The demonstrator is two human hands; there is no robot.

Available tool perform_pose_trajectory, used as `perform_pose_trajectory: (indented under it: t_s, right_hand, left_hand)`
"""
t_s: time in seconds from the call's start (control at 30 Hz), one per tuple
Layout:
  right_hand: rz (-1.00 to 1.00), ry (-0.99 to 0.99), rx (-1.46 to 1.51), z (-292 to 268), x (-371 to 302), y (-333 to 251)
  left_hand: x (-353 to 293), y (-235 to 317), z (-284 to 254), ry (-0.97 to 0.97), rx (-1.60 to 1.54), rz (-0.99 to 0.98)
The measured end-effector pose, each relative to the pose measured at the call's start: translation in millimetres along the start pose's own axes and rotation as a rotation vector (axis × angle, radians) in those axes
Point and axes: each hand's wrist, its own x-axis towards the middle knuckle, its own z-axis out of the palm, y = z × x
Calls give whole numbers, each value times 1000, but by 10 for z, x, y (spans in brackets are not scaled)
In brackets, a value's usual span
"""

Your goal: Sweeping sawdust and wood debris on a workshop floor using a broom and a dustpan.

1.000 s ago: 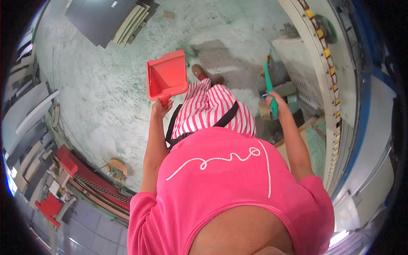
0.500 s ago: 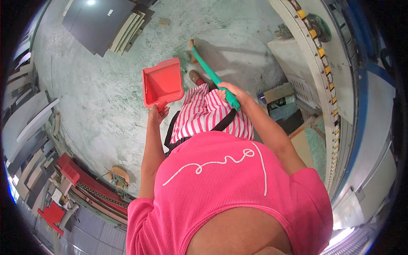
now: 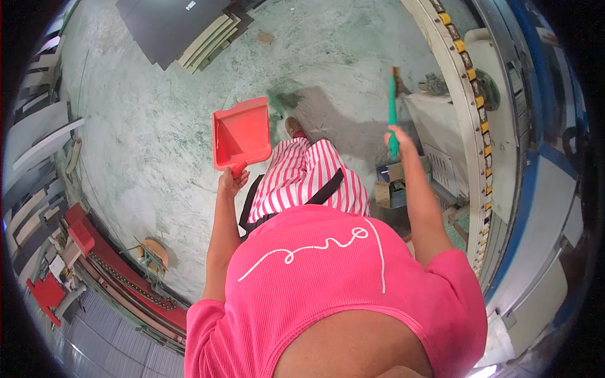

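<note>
A red dustpan (image 3: 242, 131) is held out in front of me by its short handle, gripped in my left hand (image 3: 234, 181). Its open pan faces up and looks bare inside. Off to the right, my right hand (image 3: 401, 140) is wrapped round the green handle of a brush (image 3: 392, 104). The brush's brown bristle end (image 3: 396, 72) points away from me, near the pale machine housing. A dark dusty smudge (image 3: 287, 99) marks the floor just beyond my shoe (image 3: 293, 126).
Dark grey panels (image 3: 170, 28) with pale strips (image 3: 210, 43) lie at the far left. Along the right runs a machine frame with a chain of yellow blocks (image 3: 480, 101). Boxes (image 3: 392, 186) stand below it. Stacked boards (image 3: 41, 135) line the left, near a round tan object (image 3: 154, 255).
My right hand has swung the brush to the right, away from the dustpan and up to the machine side. The dustpan stays in my left hand, slightly lower in view.
</note>
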Motion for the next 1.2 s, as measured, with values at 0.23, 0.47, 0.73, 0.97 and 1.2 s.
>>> perform_pose_trajectory:
  t_s: [0.23,0.47,0.73,0.97,1.2]
  right_hand:
    - [0,191,86,514,874,-351]
    - [-159,190,-374,1587,663,457]
    - [96,-385,-322,1857,-137,319]
    - [150,-192,-320,1454,-533,16]
    - [-152,174,-78,959,346,-534]
  left_hand:
    - [-167,-6,-302,75,45,7]
    - [-189,49,-318,175,14,-2]
    - [9,205,-75,72,-12,9]
    - [17,343,262,53,-19,43]
    - [-200,219,615,118,-127,95]
